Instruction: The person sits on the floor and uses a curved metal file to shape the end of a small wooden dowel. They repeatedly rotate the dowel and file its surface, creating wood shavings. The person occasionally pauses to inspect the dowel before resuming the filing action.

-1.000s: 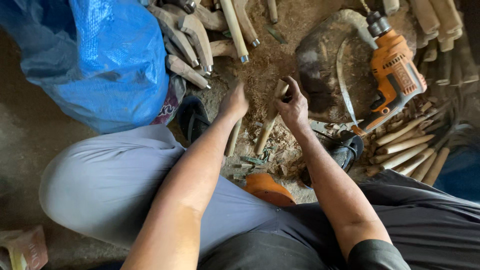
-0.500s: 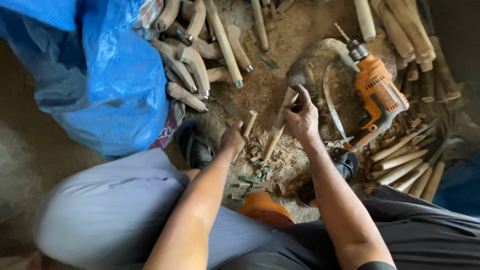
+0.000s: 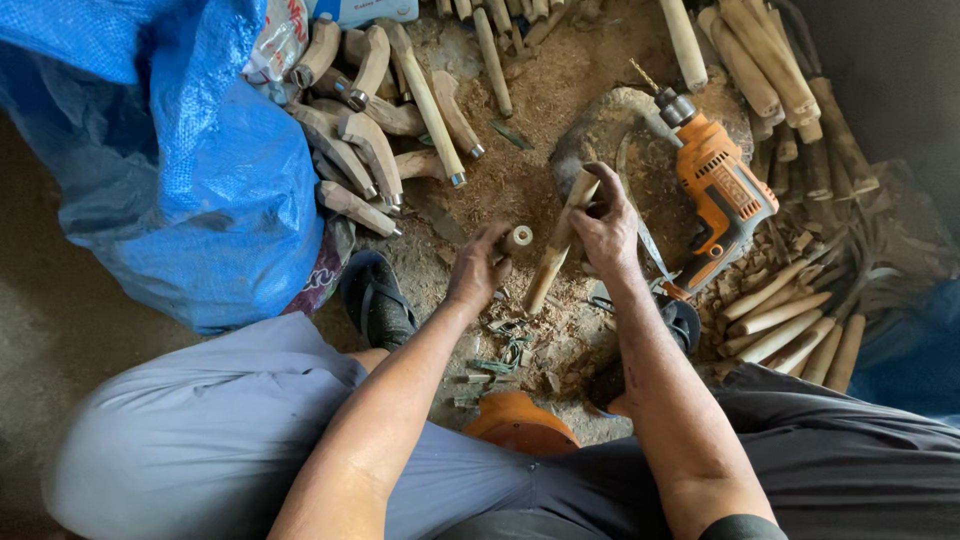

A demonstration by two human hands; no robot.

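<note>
Presently, at the far left, a crinkled blue plastic sack [image 3: 180,160] is bulging against a heap of carved wooden handles [image 3: 365,140], curved, pale and metal-ferruled at the ends. Beside a dark sandal [image 3: 375,300], the left hand [image 3: 478,272] is closing around a short round wooden peg [image 3: 518,240], fingers curled about its lower part. Just right of it, the right hand [image 3: 605,225] is gripping the upper end of a long wooden handle blank [image 3: 555,250], which is standing tilted on the sawdust-strewn floor [image 3: 530,120]. An orange power drill [image 3: 720,190] is lying just beside that hand, bit pointing away, with smooth tapered wooden sticks [image 3: 790,320] stacked further right. Judged risk: the blank, braced only on loose shavings, could skid sideways under pressure; the drill's bit and cord are lying near enough to snag a wrist.
</note>
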